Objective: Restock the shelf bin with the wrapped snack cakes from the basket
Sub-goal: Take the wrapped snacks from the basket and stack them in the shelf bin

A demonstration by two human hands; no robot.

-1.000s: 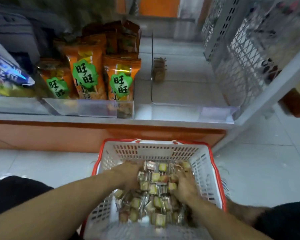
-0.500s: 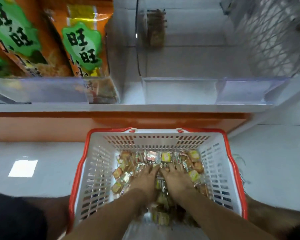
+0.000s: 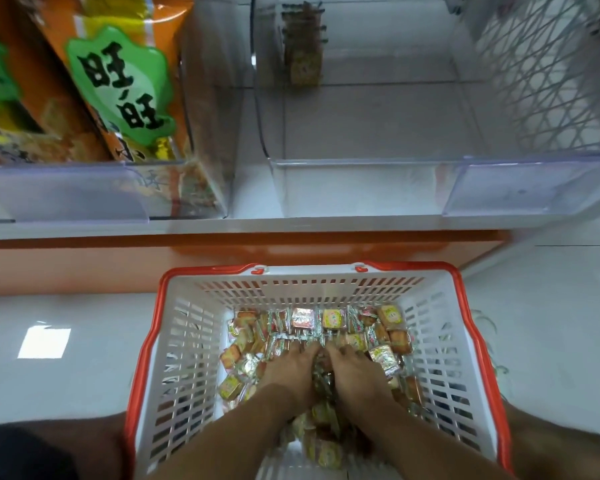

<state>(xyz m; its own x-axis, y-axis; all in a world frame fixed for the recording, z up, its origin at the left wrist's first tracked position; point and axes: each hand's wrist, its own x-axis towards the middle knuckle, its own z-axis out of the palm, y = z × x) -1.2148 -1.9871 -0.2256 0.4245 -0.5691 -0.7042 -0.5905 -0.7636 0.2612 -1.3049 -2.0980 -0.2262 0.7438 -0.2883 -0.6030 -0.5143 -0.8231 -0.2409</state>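
A white basket with a red rim (image 3: 477, 344) stands on the floor below the shelf. Several small wrapped snack cakes (image 3: 333, 320) lie heaped in its bottom. My left hand (image 3: 288, 374) and my right hand (image 3: 355, 372) lie side by side on the heap, palms down. Their fingers curl into the pile around a clump of cakes between them, and the fingertips are hidden. Straight above the basket sits the clear shelf bin (image 3: 361, 188). It holds only a small stack of snack cakes (image 3: 303, 64) at its back.
Orange snack bags (image 3: 118, 91) fill the clear bin to the left. A white wire mesh panel (image 3: 551, 81) closes the shelf on the right. An orange kick panel (image 3: 222, 258) runs under the shelf edge. My knees flank the basket on the white tiled floor (image 3: 551, 323).
My hands were apart in the pile and have come together at its middle. The camera has moved closer to the shelf and tilted down.
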